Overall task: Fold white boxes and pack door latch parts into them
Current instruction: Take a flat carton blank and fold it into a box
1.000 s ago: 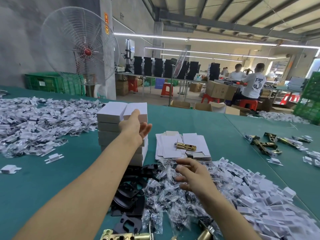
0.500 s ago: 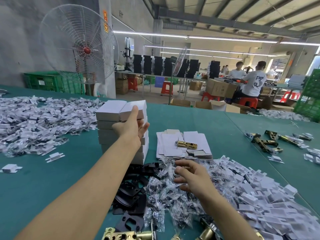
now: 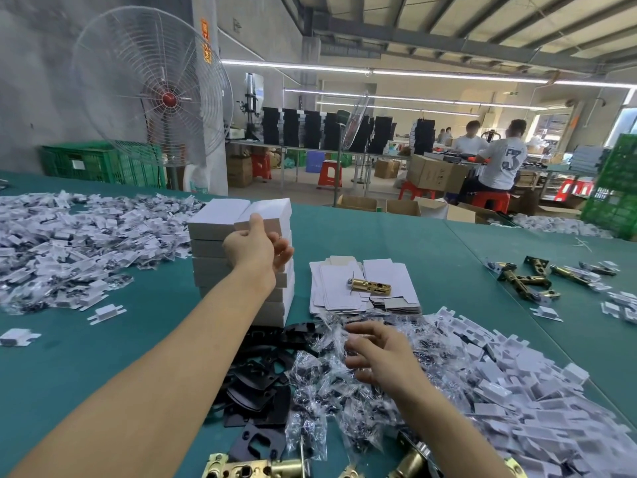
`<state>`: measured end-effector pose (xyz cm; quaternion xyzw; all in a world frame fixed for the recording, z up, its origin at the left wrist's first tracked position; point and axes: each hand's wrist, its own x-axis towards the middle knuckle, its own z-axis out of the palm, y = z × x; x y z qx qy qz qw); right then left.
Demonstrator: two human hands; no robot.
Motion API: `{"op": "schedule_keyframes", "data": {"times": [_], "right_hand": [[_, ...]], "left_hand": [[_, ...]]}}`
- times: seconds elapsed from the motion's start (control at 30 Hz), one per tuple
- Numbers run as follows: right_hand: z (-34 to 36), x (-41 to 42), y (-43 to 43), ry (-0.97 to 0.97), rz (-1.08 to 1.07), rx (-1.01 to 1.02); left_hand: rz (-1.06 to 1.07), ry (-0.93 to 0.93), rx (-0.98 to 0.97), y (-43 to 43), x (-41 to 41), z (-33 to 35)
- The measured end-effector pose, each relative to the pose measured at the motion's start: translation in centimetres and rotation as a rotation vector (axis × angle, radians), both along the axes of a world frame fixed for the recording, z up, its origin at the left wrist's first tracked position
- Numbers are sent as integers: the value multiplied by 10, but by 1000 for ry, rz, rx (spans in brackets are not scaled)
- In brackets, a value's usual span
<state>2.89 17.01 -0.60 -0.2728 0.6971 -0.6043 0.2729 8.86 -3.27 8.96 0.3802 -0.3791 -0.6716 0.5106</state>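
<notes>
A tall stack of folded white boxes (image 3: pixel 238 270) stands on the green table. My left hand (image 3: pixel 256 246) is at its top right; the thumb touches the front of the top box (image 3: pixel 270 210), and the fingers hang loosely curled beside the stack, holding nothing. My right hand (image 3: pixel 375 353) hovers with spread fingers over a heap of clear bags of screws (image 3: pixel 324 391). Flat white box blanks (image 3: pixel 336 288) lie right of the stack, with a brass latch (image 3: pixel 370 288) on top. Black strike plates (image 3: pixel 256 391) lie below the stack.
Piles of white plastic parts lie at the left (image 3: pixel 69 236) and the right (image 3: pixel 517 391). More brass latches lie at the near edge (image 3: pixel 248 469) and the far right (image 3: pixel 527 277). A standing fan (image 3: pixel 151 94) and seated workers (image 3: pixel 499 163) are beyond the table.
My left hand has stayed at the top box and shifted slightly left, its fingers curling looser. My right hand has barely moved over the bags.
</notes>
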Motion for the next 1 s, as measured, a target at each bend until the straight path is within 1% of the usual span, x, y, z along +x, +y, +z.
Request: {"op": "schedule_keyframes", "data": {"times": [0.17, 0.23, 0.3, 0.33, 0.4, 0.43, 0.5, 0.57, 0.6, 0.63, 0.7, 0.77, 0.9, 1.0], "right_hand": [[0, -1, -3, 17, 1, 19], [0, -4, -6, 36, -2, 36], [-1, -9, -10, 67, -9, 50], [-2, -14, -13, 98, -18, 63], [-4, -27, -22, 190, -57, 96], [-6, -36, -27, 242, -93, 107], [-9, -57, -38, 386, -175, 146], [-11, -81, -49, 579, -237, 228], [-13, -93, -54, 669, -251, 282], [-14, -104, -59, 749, -255, 351], [-19, -126, -68, 895, -238, 528], [-20, -142, -75, 1003, -205, 656], [-21, -170, -87, 1064, -86, 784], [-22, -179, -93, 1069, -38, 789]], "left_hand": [[-42, -7, -53, -2, -2, -3], [-56, -12, -105, -1, -2, -5], [-39, -47, -250, 4, 0, -12], [-19, -84, -373, 9, 1, -18], [-36, -184, -655, 20, 4, -36], [-96, -249, -781, 25, 4, -46], [-282, -433, -975, 32, 1, -65], [-519, -649, -1067, 34, -6, -82], [-613, -759, -1085, 34, -11, -89], [-661, -857, -1111, 33, -17, -95], [-679, -985, -1160, 30, -33, -104], [-627, -1061, -1187, 25, -51, -106], [-443, -1270, -1343, 14, -85, -108], [-412, -1360, -1412, 10, -101, -112]]}}
